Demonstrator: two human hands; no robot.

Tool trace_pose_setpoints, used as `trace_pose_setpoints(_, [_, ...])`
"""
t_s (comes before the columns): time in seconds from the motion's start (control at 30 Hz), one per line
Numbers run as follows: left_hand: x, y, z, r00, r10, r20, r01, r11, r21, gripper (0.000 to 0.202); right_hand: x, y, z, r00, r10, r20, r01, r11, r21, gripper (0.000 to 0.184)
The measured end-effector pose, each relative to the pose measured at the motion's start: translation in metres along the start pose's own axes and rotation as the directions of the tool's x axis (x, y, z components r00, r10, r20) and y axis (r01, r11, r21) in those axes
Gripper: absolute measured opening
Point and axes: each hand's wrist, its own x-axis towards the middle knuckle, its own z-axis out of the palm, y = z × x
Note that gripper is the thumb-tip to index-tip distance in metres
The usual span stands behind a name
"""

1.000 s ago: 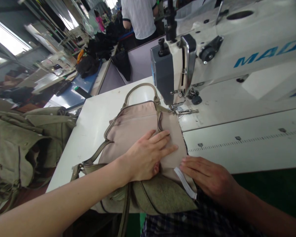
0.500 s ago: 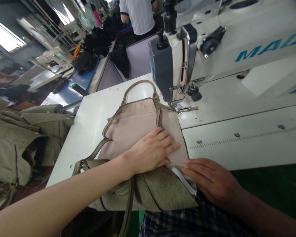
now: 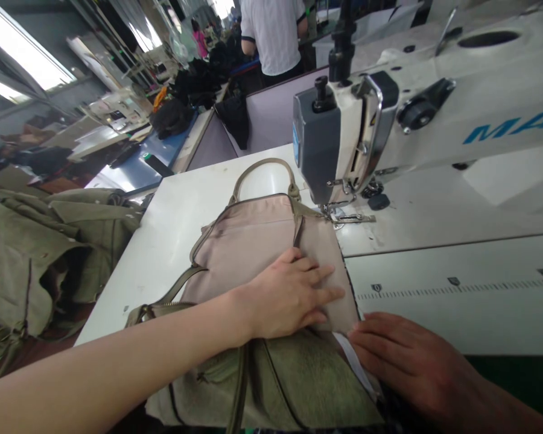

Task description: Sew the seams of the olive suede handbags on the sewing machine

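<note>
An olive-green handbag (image 3: 308, 380) lies across the white sewing table, its pinkish-beige lining (image 3: 248, 247) turned out on top. My left hand (image 3: 294, 295) rests on the lining with fingers spread. At the lining's right edge, my right hand (image 3: 402, 355) pinches the fabric near a white strip (image 3: 355, 364); its thumb is hidden. The lining's far right corner lies at the presser foot of the sewing machine (image 3: 330, 211). One bag handle (image 3: 265, 161) arches beyond the lining, close to the machine head.
A pile of olive bags (image 3: 40, 259) sits to the left of the table. A ruler scale (image 3: 452, 282) runs along the table at right. Farther back are a lilac partition (image 3: 271, 117), a blue table (image 3: 136, 154) and a person in a white shirt (image 3: 271, 36).
The camera view has shifted, so the machine and table appear lower and farther right. Both hands stay on the lining, the left with its fingers a little more spread.
</note>
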Motion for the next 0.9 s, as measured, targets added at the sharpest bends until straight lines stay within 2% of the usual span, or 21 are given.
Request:
trace_pose_setpoints(0.1, [0.004,-0.006,-0.006,0.999,-0.012,0.051,0.013,1.0,-0.027,0.042,0.0,0.006,0.0,0.999,0.039,-0.006,-0.04,0.999,-0.032,0.039])
trace_pose_setpoints(0.23, [0.011,-0.014,-0.021,0.985,-0.052,0.164,0.067,0.994,-0.086,0.044,0.003,0.018,0.0,0.999,0.005,0.034,-0.002,0.997,-0.083,0.037])
trace_pose_setpoints(0.47, [0.013,-0.022,-0.031,0.988,-0.072,0.137,0.092,0.984,-0.151,0.044,0.011,0.037,0.011,1.0,0.006,0.014,-0.005,0.994,-0.112,0.035])
trace_pose_setpoints(0.63, [0.013,-0.032,-0.033,0.973,-0.123,0.195,0.16,0.969,-0.188,0.048,0.012,0.054,0.016,0.998,0.067,-0.006,-0.068,0.992,-0.106,0.026])
trace_pose_setpoints(0.9, [0.027,-0.063,-0.04,0.948,-0.158,0.277,0.214,0.959,-0.185,0.043,0.035,0.078,0.009,0.997,-0.063,0.049,0.073,0.974,-0.214,0.031])
